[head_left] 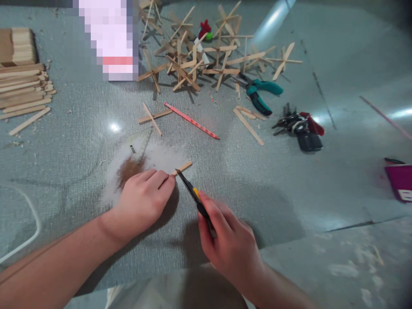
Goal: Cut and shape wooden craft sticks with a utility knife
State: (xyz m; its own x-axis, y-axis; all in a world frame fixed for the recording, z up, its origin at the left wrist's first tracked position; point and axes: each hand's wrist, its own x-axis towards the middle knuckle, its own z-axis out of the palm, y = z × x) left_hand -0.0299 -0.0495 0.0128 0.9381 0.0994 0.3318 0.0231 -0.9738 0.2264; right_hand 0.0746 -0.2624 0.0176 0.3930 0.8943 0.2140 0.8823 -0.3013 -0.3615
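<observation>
Far left, stacked sticks; now the left hand, fingers curled together, seemingly pinning a wooden stick on the table, free end pointing right. The utility knife crosses it: cutting, I'd say. The right hand pinches the handle; steady, controlled pressure's needed next.

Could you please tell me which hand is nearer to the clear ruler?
The left hand: it lies just on the near side of the clear ruler. The right hand, gripping the utility knife, is farther away to the near right.
</observation>
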